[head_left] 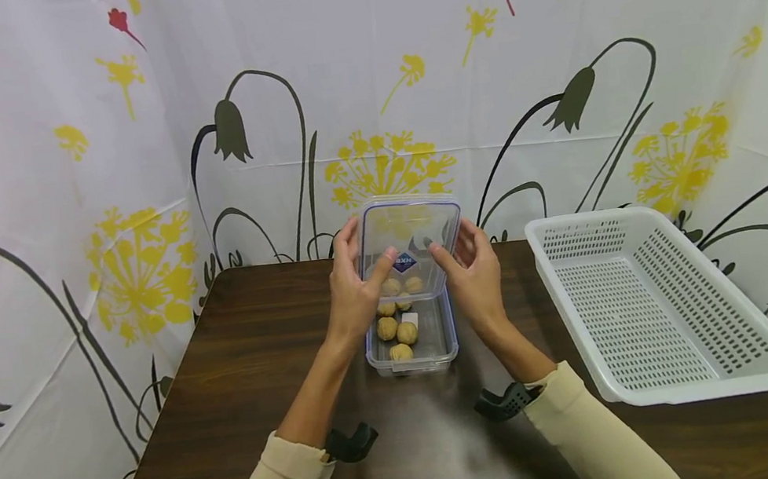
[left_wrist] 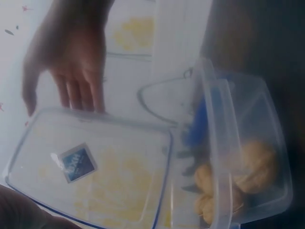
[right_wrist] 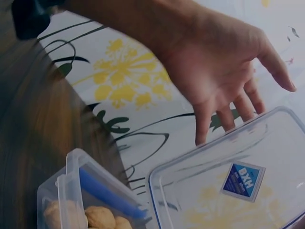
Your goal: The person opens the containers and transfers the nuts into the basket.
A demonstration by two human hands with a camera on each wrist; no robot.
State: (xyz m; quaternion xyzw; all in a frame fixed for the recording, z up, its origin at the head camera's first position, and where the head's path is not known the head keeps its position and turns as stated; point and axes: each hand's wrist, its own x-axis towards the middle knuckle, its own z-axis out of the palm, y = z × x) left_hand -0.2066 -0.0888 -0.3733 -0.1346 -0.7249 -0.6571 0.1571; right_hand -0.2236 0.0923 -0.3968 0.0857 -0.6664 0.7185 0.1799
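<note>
A clear rectangular lid [head_left: 411,224] with a blue seal and a blue BXH label [right_wrist: 244,181] is tilted up over a clear plastic container [head_left: 416,365]. At its left side, my left hand [head_left: 353,294] holds it, thumb toward the front face. My right hand [head_left: 477,280] has the opposite side, its fingers along the edge. Inside the container lie several walnuts [head_left: 406,333] beside a small white square [head_left: 410,318]. The left wrist view has the right hand [left_wrist: 71,62] with fingertips at the lid's edge; the container's walnuts [left_wrist: 257,167] show through its wall.
A white perforated plastic basket [head_left: 635,321] stands on the right side of the dark wooden table [head_left: 261,348]. Behind the table hangs a white curtain [head_left: 366,83] printed with flowers. Both wrists wear black bands [head_left: 352,442].
</note>
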